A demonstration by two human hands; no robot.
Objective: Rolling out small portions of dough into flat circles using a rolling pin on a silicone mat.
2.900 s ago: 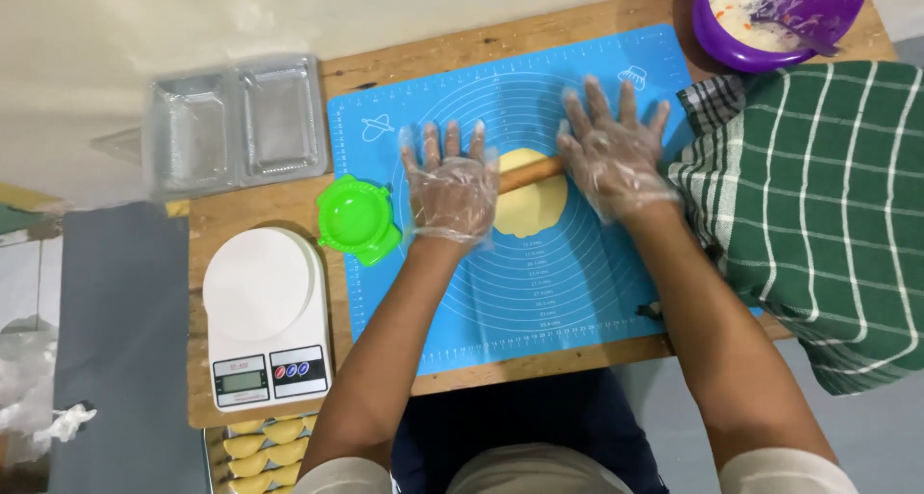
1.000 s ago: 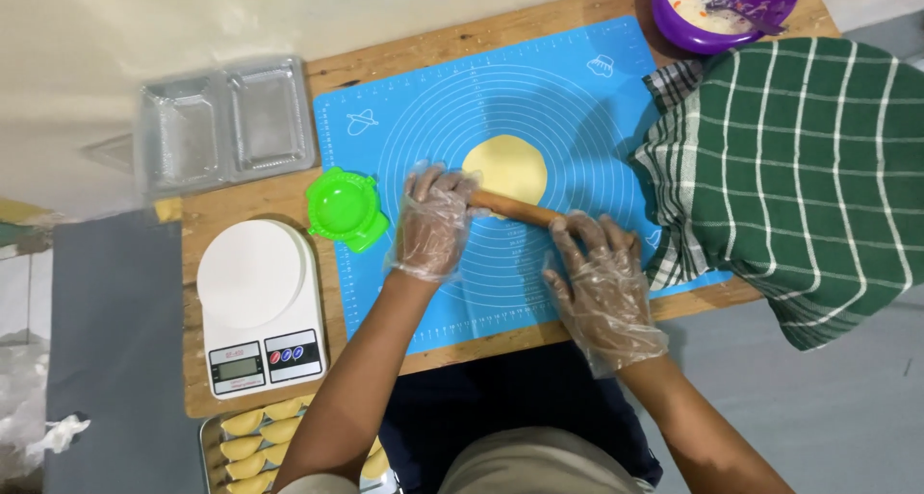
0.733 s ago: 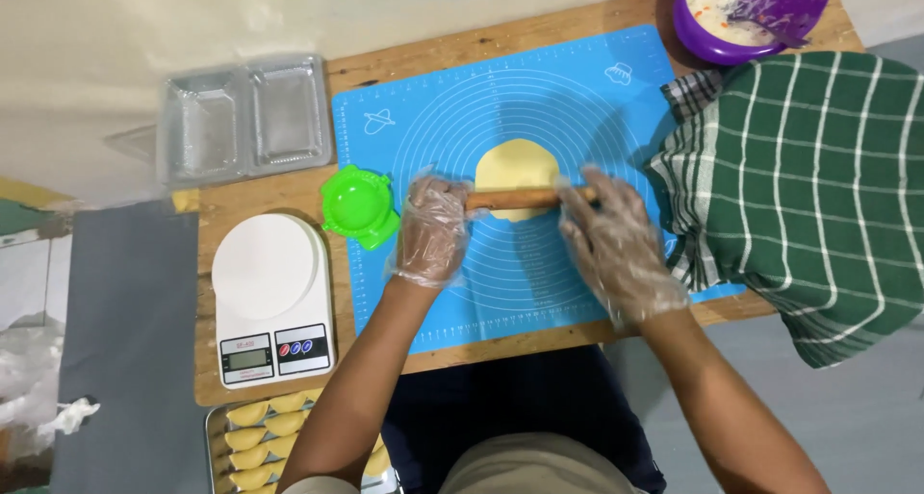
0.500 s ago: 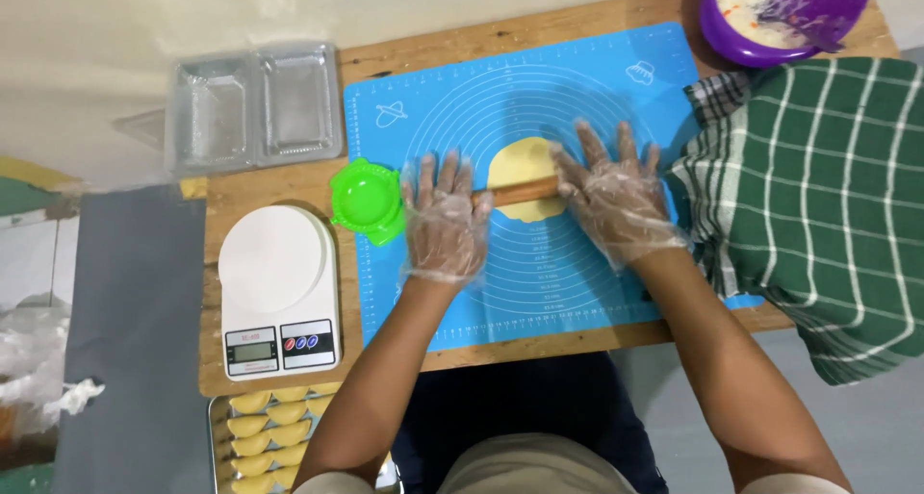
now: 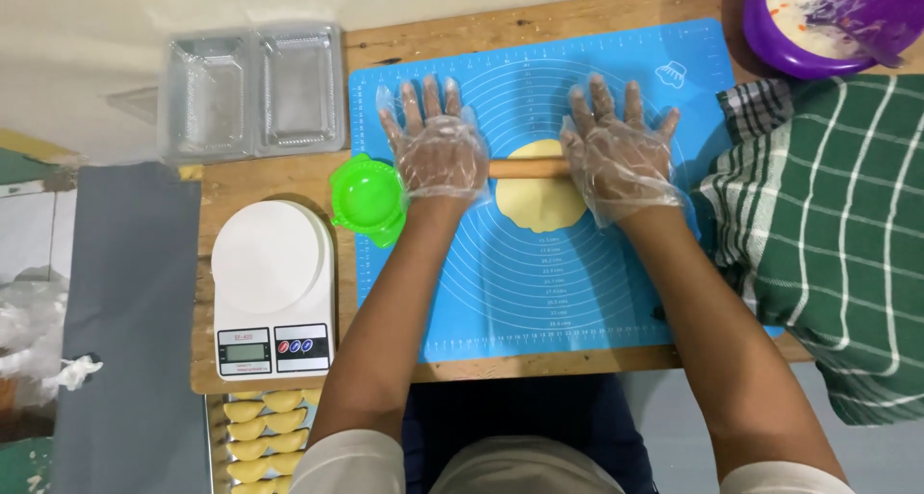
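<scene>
A flat yellow dough round (image 5: 542,205) lies on a blue silicone mat (image 5: 539,292). Across its upper part rests a wooden rolling pin (image 5: 529,168), lying left to right. My left hand (image 5: 438,146), in a clear plastic glove, presses flat on the pin's left end with fingers spread. My right hand (image 5: 616,152), gloved the same way, presses flat on the pin's right end. Both palms cover the pin's ends.
A green dumpling press (image 5: 369,198) sits at the mat's left edge, beside a white kitchen scale (image 5: 271,282). A clear plastic tray (image 5: 252,92) lies at back left. A purple bowl of filling (image 5: 828,18) and a green checked cloth (image 5: 837,234) are on the right. Folded yellow pastries (image 5: 260,434) fill a tray below.
The pin lay slanted near me, then I rolled it away over the dough. Both hands now lie flat and level, farther up the mat.
</scene>
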